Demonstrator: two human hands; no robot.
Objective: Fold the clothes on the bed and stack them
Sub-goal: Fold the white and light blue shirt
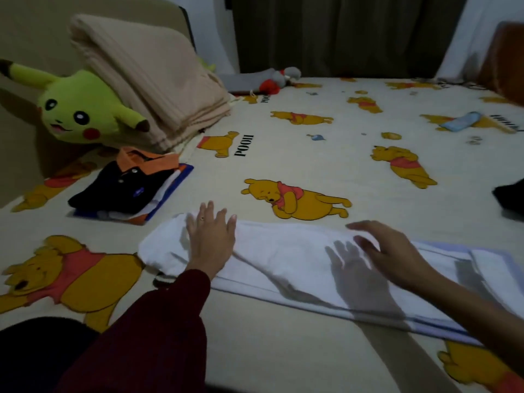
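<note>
While one yellow plush toy (76, 109) lay at the far left against a folded beige blanket (147, 80), a single stack of folded clothes (130, 188) was seen just in front of them on the bed sheet (326, 160), a dark polo shirt with an orange collar (124, 180) on top and white and blue layers under it. No container was visible. The left hand (211, 236), in a dark red sleeve (158, 330), was laid flat with straight, spread fingers on the left end of one white garment (283, 259); nothing was gripped. That garment was stretched as a long folded strip across the near part of the bed. The right hand (391, 251) was held just above its right half, fingers relaxed and apart, nothing held, its shadow cast on the cloth. Farther back, one grey and red soft toy (279, 78) and one small light blue item (459, 121) were noted, and a dark cloth (510, 194) at the right edge
</note>
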